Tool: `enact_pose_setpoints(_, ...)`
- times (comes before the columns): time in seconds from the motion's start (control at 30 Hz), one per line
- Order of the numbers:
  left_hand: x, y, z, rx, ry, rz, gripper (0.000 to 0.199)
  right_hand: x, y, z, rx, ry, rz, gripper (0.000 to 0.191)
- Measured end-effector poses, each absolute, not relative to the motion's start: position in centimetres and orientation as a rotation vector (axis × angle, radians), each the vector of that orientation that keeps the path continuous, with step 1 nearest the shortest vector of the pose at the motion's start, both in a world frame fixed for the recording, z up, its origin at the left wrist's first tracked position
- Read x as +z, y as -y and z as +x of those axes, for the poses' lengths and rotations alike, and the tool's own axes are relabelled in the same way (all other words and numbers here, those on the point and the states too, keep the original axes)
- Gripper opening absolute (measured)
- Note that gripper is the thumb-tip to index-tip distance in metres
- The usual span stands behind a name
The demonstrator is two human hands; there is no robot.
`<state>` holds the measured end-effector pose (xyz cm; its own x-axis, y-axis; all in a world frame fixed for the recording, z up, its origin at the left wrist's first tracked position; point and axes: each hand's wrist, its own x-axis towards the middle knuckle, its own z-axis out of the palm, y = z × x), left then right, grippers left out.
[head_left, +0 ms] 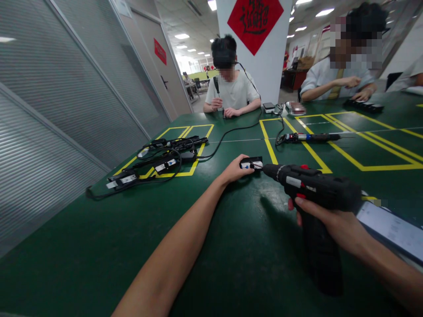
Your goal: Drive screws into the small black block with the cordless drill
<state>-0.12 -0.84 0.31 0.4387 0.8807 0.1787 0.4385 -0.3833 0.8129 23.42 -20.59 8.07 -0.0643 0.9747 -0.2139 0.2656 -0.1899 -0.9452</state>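
My left hand (238, 171) is closed round the left end of a small black block with a white label (257, 161), which lies on the green table. In my right hand (325, 215) is a black cordless drill (310, 185) with red switches, gripped by its handle. Its chuck points left, and its nose reaches the right end of the block. Whether the tip touches the block cannot be made out.
To the left lie several black cabled devices (165, 160) within yellow tape lines. An electric screwdriver (310, 137) rests farther back on the right. A phone (390, 229) is beside my right wrist. Two people (231, 90) sit across the table (132, 246), hands on small parts.
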Motion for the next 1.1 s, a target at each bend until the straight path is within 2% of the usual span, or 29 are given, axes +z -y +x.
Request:
enact_pose_setpoints(0.63, -0.07, 0.59, -0.21, 0.837, -1.078, 1.993, 0.053, 8.04, 20.57, 23.29, 1.291, 1.354, -1.544, 0.026)
enact_pose_setpoints(0.83, 0.13, 0.79, -0.08, 0.823, -1.123, 1.993, 0.044, 8.1, 20.57, 23.39, 1.323, 1.349, -1.545, 0.026)
enact_pose_setpoints(1.1, -0.06, 0.59, -0.16, 0.833, -1.08, 1.986, 0.045, 7.61, 20.58, 23.45, 1.311, 1.359, -1.502, 0.024)
